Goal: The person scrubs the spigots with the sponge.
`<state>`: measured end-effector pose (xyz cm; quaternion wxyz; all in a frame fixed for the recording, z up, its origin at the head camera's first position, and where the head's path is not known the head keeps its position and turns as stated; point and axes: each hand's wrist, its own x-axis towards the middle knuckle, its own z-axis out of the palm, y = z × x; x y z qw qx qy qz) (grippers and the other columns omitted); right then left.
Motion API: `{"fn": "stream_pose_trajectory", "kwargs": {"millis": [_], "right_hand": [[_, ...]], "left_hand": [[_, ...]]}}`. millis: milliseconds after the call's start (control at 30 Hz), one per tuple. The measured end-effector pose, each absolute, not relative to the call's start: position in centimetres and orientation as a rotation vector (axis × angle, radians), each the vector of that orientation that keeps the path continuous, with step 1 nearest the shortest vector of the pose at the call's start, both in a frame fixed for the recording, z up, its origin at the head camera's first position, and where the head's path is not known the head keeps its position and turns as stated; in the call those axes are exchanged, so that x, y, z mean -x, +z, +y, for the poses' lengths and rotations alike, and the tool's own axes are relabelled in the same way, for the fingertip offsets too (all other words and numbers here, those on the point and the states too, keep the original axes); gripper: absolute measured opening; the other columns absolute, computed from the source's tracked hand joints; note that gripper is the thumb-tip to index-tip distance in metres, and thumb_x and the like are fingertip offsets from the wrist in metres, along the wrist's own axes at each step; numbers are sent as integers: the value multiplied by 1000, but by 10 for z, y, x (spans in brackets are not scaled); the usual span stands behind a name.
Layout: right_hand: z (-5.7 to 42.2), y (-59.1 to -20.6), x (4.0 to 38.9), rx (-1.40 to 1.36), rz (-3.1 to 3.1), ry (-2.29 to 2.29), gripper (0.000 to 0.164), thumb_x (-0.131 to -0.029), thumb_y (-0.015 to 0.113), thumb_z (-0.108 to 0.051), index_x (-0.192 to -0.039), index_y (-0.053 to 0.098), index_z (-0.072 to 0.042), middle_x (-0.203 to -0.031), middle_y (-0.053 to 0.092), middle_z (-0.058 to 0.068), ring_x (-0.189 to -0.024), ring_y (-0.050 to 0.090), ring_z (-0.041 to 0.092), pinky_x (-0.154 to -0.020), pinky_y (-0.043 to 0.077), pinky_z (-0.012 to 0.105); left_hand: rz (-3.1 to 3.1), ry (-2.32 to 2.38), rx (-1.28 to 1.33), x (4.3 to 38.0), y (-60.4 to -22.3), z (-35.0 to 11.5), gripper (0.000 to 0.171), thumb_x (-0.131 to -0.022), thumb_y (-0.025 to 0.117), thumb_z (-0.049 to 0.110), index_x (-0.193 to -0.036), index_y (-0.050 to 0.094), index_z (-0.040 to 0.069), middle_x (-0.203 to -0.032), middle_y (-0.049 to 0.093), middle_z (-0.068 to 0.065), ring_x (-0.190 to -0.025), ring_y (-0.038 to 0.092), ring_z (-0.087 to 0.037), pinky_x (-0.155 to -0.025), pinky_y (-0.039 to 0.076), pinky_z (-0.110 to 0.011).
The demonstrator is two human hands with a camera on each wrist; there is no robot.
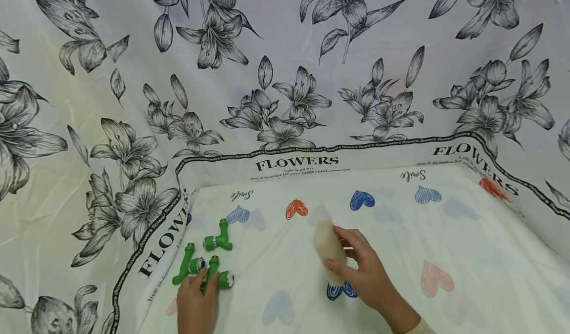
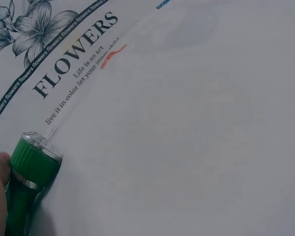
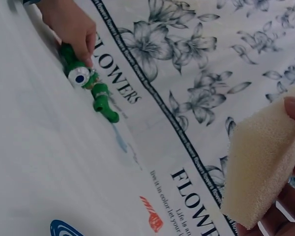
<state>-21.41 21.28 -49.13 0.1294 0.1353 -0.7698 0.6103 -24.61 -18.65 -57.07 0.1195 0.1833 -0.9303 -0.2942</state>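
My right hand [image 1: 367, 274] holds a cream sponge [image 1: 328, 250] above the cloth, thumb on the near side and fingers on the far side. The sponge's porous face and angled corners show in the right wrist view [image 3: 260, 162]. At the left, my left hand [image 1: 196, 297] pinches a green plastic tap [image 1: 215, 269] between thumb and fingers. Its ribbed green and silver end [image 2: 35, 160] points upward in the left wrist view. Just left of it lies a second green tap [image 1: 187, 264], and a third tap [image 1: 219, 237] lies farther back.
A white cloth [image 1: 267, 245] printed with hearts covers the surface. Behind and along the left hangs a flower-printed curtain [image 1: 285, 42], its black band and lettering bordering the surface.
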Motion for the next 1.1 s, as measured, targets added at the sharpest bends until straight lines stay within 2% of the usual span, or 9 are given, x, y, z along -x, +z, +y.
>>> {"fn": "stream_pose_trajectory", "kwargs": {"millis": [100,233,367,600,800,900,1100], "right_hand": [[217,-489,216,-419,-2233,1729,60,-100,82,-15,-155,59,-13,-132,61,-2,-117,62,26,-97,60,33],[221,-485,218,-456,-2216,1691,62,-99,83,-13,-156,58,-14,-132,61,-4,-117,62,25,-96,60,33],[223,-482,220,-486,-2235,1625,64,-98,84,-15,-156,58,-15,-134,61,-4,-117,62,22,-96,60,35],[219,-486,222,-614,-2399,1300,70,-94,89,-25,-156,59,-17,-136,57,-6,-116,57,15,-91,62,36],[209,-492,228,-769,-2658,967,66,-90,90,-30,-150,66,-17,-125,58,-8,-106,53,11,-82,58,28],[205,-500,231,-852,-2836,770,61,-88,90,-34,-144,70,-19,-118,59,-8,-97,52,10,-75,54,25],[204,-522,229,-995,-3015,508,52,-82,96,-34,-128,74,-22,-105,58,-9,-88,47,10,-68,48,27]], "left_hand": [[-2720,-810,-573,245,-573,-185,48,-108,71,34,-136,71,-5,-110,54,-19,-102,52,-36,-75,43,-47],[-2721,-756,-534,244,-572,-185,45,-108,71,33,-134,72,-4,-116,56,-21,-111,54,-41,-86,48,-56],[-2719,-718,-467,241,-567,-184,42,-107,73,31,-131,73,-4,-121,59,-23,-117,54,-45,-97,47,-64],[-2657,-776,-277,235,-557,-178,37,-104,78,27,-130,75,1,-125,60,-16,-122,53,-39,-103,46,-62],[-2545,-820,-33,233,-551,-168,31,-99,84,19,-125,78,3,-122,66,-16,-118,57,-39,-99,49,-61],[-2562,-797,26,228,-553,-157,31,-99,85,21,-125,78,5,-120,69,-12,-112,60,-37,-95,52,-59],[-2576,-766,180,218,-563,-136,34,-95,89,21,-124,79,10,-116,70,-3,-104,65,-29,-84,58,-56]]}}
